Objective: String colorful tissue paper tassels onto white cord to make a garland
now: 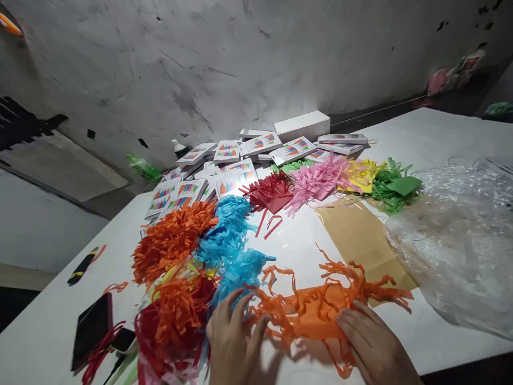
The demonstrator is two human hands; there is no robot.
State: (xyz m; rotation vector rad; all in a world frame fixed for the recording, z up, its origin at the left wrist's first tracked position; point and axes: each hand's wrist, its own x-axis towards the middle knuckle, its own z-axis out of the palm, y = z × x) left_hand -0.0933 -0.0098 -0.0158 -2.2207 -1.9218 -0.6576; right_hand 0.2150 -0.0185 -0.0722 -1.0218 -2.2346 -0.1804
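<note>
Plainly, the white table [441,347] carries a fringed orange tassel sheet [316,321] close to its near edge, long axis roughly along that edge, fringed ends pointing left and right. Spreading or straightening the strands seems the step in hand; the next move likely calls for steadying the middle. The left hand [230,337] is half spread at the left fringe; the right hand [372,337] touches the right part, its grip unclear.

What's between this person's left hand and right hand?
Orange fringed paper spans the gap between the left hand and the right hand, in the head view.
</note>
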